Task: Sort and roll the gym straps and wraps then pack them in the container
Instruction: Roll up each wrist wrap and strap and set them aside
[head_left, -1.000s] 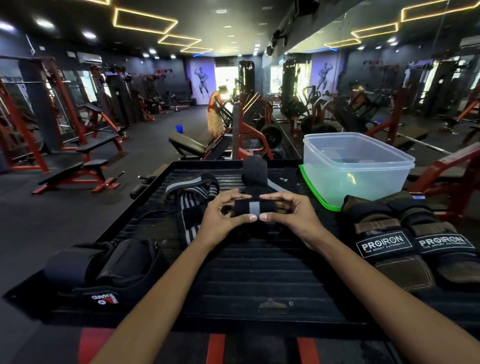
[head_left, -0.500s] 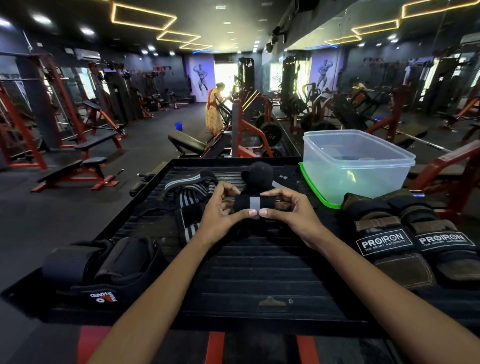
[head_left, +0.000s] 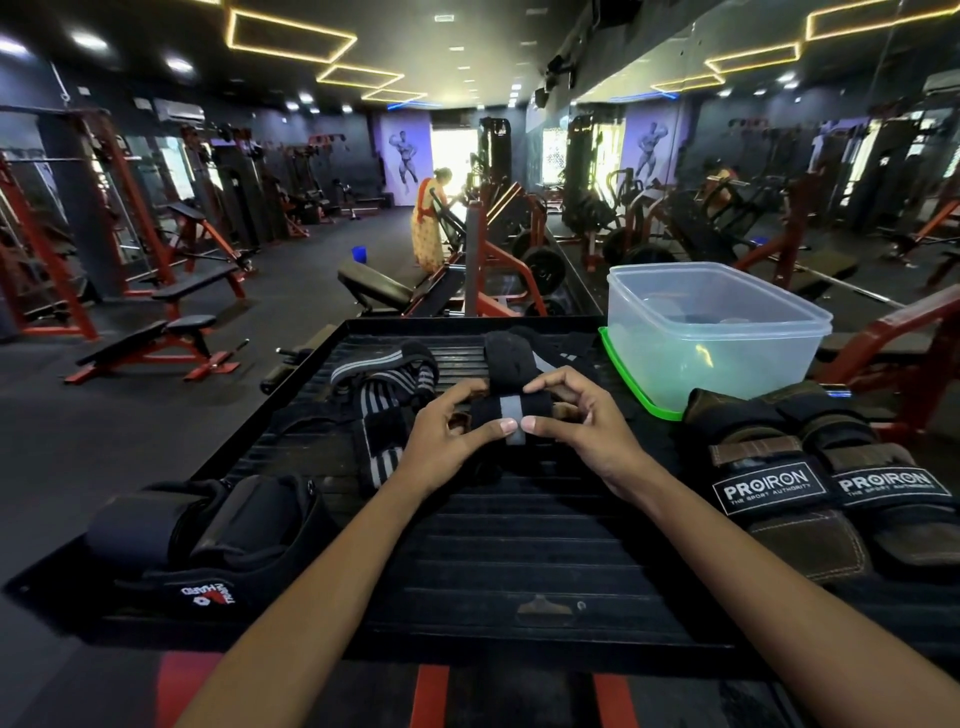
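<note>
A black wrap with a grey stripe (head_left: 511, 410) is partly rolled between both hands over the middle of the black ribbed platform (head_left: 519, 545); its loose tail rises behind the roll. My left hand (head_left: 447, 434) pinches the roll's left end and my right hand (head_left: 582, 421) pinches its right end, thumbs meeting at the stripe. A black-and-grey striped wrap (head_left: 387, 387) lies loose just left of my hands. The clear plastic container (head_left: 711, 332) stands at the back right on a green lid (head_left: 623, 374).
Two brown-and-black PROIRON grips (head_left: 810, 478) lie at the right. A bulky black padded strap (head_left: 208, 530) sits at the platform's front left. Red gym benches and machines fill the floor beyond. A person stands far back near a machine.
The roll has turned slightly in my fingers and the loose tail behind it now stands up more. Both hands stay at the same spot.
</note>
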